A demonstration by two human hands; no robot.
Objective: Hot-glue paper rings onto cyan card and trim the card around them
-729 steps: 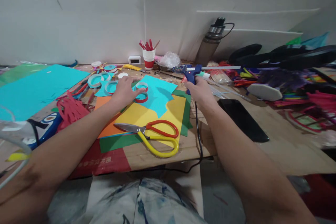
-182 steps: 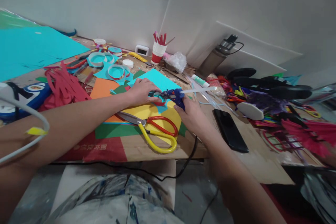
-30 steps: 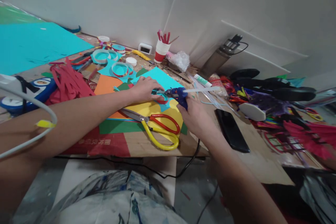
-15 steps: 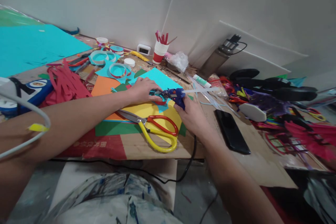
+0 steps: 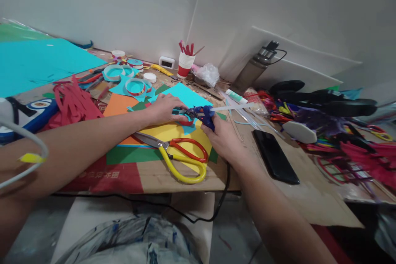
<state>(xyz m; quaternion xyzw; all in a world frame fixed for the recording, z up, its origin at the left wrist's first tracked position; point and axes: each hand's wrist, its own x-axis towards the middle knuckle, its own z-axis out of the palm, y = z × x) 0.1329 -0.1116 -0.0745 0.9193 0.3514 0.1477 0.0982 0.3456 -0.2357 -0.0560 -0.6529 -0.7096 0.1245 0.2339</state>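
My right hand point(image 5: 221, 134) is wrapped round a blue glue gun point(image 5: 204, 116), with a long whitish glue stick point(image 5: 232, 107) out of its back. The gun's nozzle points left, over a small red and light-blue paper piece point(image 5: 187, 123). My left hand point(image 5: 165, 109) has its fingers bent around the far and left side of that piece, which it partly hides. Under both lie yellow point(image 5: 157, 130), orange point(image 5: 116, 107) and light-blue paper sheets point(image 5: 198, 96). Scissors point(image 5: 167, 145) with one red and one yellow handle lie just in front of my hands.
A black phone point(image 5: 274, 156) lies on cardboard at the right. Behind stand a paper cup point(image 5: 185, 66) of red sticks and a leaning bottle point(image 5: 255, 68). Red paper strips point(image 5: 76, 105) lie at the left. A black cord point(image 5: 227, 181) hangs over the front edge.
The view has shifted slightly, so most things sit a little further left and lower. My hands, the glue gun and the paper piece keep about the same places relative to each other.
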